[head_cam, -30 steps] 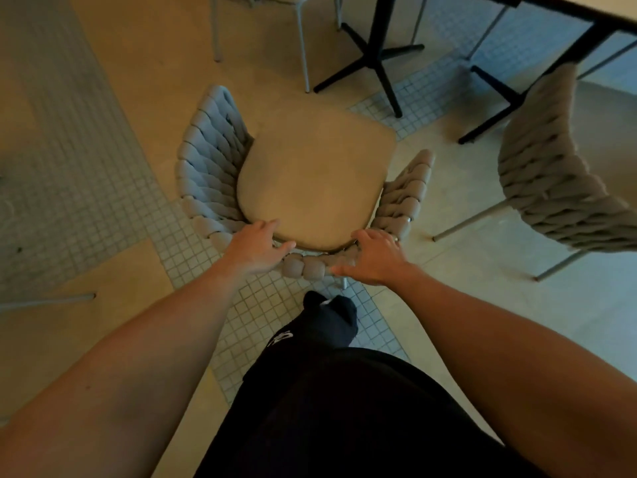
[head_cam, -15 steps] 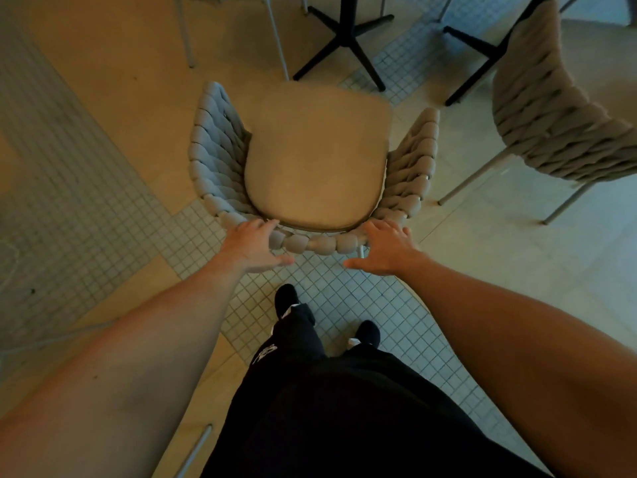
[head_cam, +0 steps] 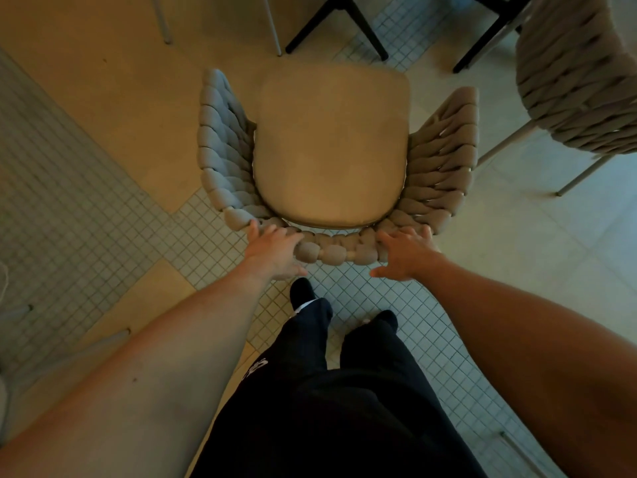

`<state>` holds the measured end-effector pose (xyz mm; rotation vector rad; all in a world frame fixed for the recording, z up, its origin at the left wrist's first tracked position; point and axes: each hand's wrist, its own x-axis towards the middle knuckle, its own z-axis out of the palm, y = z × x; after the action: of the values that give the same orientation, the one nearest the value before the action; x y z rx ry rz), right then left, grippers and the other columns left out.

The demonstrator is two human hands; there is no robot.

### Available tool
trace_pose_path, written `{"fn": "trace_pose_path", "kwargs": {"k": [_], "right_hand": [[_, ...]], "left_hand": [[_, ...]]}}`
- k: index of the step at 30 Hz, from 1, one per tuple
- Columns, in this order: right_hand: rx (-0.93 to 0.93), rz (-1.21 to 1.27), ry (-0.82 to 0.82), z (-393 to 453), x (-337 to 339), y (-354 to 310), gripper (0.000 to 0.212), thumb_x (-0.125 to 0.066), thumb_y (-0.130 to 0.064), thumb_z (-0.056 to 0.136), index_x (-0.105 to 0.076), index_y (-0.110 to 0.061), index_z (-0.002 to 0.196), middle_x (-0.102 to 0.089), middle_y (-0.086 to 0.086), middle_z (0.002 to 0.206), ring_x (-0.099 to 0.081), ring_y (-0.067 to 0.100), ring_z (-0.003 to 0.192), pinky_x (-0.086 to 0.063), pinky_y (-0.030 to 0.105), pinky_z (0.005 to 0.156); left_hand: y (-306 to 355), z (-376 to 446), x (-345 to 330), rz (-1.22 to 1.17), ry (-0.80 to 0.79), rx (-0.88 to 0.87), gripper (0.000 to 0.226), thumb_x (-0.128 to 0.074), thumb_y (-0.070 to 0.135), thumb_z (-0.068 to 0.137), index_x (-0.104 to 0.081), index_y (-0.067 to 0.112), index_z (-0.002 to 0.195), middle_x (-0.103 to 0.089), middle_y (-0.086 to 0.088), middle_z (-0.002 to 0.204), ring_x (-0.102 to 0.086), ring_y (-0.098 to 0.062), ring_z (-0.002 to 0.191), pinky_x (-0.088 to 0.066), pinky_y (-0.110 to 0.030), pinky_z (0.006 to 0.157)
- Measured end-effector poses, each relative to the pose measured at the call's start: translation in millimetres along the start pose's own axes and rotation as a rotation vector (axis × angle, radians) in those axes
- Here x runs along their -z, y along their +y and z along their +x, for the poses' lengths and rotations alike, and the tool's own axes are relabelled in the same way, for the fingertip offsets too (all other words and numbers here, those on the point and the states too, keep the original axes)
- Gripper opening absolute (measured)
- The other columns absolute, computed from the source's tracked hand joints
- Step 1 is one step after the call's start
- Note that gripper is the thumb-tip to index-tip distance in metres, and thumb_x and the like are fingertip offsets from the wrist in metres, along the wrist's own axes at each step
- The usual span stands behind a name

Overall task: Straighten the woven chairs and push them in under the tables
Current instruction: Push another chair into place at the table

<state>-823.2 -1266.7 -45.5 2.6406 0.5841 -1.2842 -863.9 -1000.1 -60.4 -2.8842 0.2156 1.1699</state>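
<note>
The grey woven rope chair with a tan seat cushion (head_cam: pixel 332 150) stands just ahead of the person, facing the black cross-shaped table base (head_cam: pixel 336 19). The left hand (head_cam: pixel 274 251) and right hand (head_cam: pixel 405 253) rest apart on its back rim, fingers straight and flat, gripping nothing. An uneven push could skew the chair, so its legs may catch the table base, or it may bump the neighbouring woven chair (head_cam: pixel 579 70) on the right

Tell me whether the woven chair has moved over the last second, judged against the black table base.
Yes. The woven chair has turned to face the black table base squarely and gone forward, its seat front now closer to the base's feet.
</note>
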Motion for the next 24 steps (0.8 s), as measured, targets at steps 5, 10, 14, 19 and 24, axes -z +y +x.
{"fn": "trace_pose_path", "kwargs": {"k": [5,10,14,19,24], "right_hand": [[0.021,-0.12,-0.055,11,4,2,0.082,-0.07,-0.063,0.085,-0.033,-0.028,0.15,-0.052,0.005,0.147,-0.04,0.031,0.141,-0.015,0.064,0.119],[0.079,-0.168,-0.038,25,7,10,0.061,-0.067,-0.052,0.092,-0.042,-0.031,0.143,-0.058,0.0,0.14,-0.05,0.028,0.134,-0.025,0.056,0.115],[0.112,-0.19,-0.04,30,21,19,0.056,-0.065,-0.051,0.093,-0.044,-0.031,0.141,-0.057,-0.001,0.139,-0.053,0.028,0.131,-0.028,0.056,0.112],[0.13,-0.175,-0.022,54,56,39,0.054,-0.064,-0.052,0.093,-0.045,-0.032,0.139,-0.057,-0.001,0.139,-0.051,0.027,0.131,-0.026,0.057,0.112],[0.113,-0.165,0.001,83,93,62,0.054,-0.064,-0.054,0.093,-0.047,-0.032,0.139,-0.057,0.002,0.141,-0.051,0.027,0.133,-0.026,0.057,0.113]], "left_hand": [[5,13,8,0.075,-0.045,0.04,0.048,-0.063,0.057,0.088,-0.055,0.037,0.131,-0.055,0.003,0.131,-0.04,-0.024,0.131,-0.025,-0.057,0.108],[7,23,17,0.11,-0.041,0.082,0.025,-0.052,0.025,0.094,-0.066,0.041,0.106,-0.061,0.011,0.112,-0.041,-0.022,0.118,-0.029,-0.05,0.091],[5,31,27,0.114,-0.027,0.095,0.023,-0.053,0.02,0.091,-0.066,0.038,0.097,-0.065,0.014,0.104,-0.04,-0.021,0.113,-0.025,-0.045,0.084],[-3,62,59,0.101,0.003,0.105,0.022,-0.056,0.024,0.088,-0.066,0.04,0.098,-0.067,0.016,0.101,-0.039,-0.02,0.11,-0.02,-0.043,0.077],[-9,96,100,0.115,0.033,0.108,0.026,-0.057,0.025,0.089,-0.067,0.041,0.106,-0.067,0.014,0.103,-0.039,-0.021,0.113,-0.025,-0.044,0.081]]}}
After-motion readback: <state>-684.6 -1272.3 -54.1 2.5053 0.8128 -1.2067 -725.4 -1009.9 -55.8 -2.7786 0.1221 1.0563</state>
